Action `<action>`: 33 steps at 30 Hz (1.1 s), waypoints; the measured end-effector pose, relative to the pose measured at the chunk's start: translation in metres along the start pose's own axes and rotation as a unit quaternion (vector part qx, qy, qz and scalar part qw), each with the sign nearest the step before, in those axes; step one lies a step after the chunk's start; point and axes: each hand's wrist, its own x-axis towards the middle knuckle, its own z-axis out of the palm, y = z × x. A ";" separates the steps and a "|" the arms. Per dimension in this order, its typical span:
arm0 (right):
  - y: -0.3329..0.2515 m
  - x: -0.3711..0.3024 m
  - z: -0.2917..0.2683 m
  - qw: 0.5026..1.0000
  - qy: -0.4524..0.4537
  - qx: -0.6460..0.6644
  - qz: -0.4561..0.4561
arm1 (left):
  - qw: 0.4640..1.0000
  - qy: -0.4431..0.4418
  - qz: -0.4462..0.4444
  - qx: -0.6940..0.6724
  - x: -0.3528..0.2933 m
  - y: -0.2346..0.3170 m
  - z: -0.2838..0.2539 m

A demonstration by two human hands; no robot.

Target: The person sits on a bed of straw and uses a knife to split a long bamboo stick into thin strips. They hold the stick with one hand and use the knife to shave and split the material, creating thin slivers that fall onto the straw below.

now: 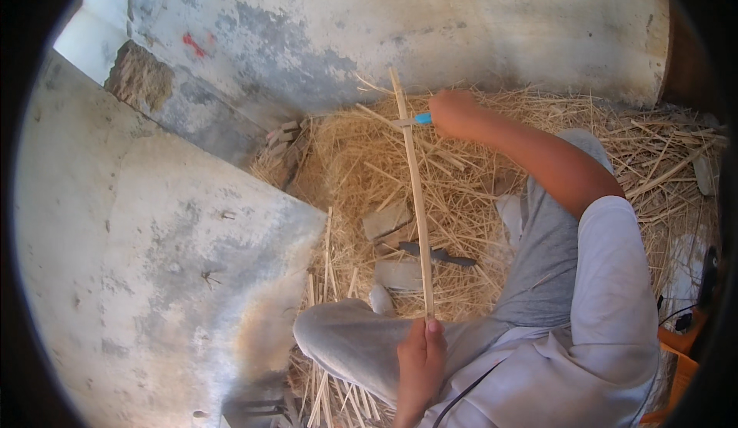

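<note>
A long pale strip of wood or bamboo (419, 205) stands out in front of me, running from my lap toward the far wall. My left hand (421, 363) is closed around its near end, the thumb lying along it. Near the strip's far end, my right hand (455, 114) grips a knife by its blue handle (423, 119). The knife's blade (402, 123) lies across the strip and touches it. A thin curled sliver (373, 86) sticks out to the left close to the strip's tip.
Loose shavings (477, 174) cover the floor. Blocks (387, 220), a pale stone (380, 299) and a dark flat piece (453, 257) lie between my bent legs. Worn plaster walls stand ahead (461, 28) and at the left (154, 259). Something orange (683, 366) is at the lower right.
</note>
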 end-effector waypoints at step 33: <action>0.049 0.042 -0.004 0.990 0.081 0.076 0.091 | 0.999 -0.010 0.036 0.019 -0.011 0.011 0.008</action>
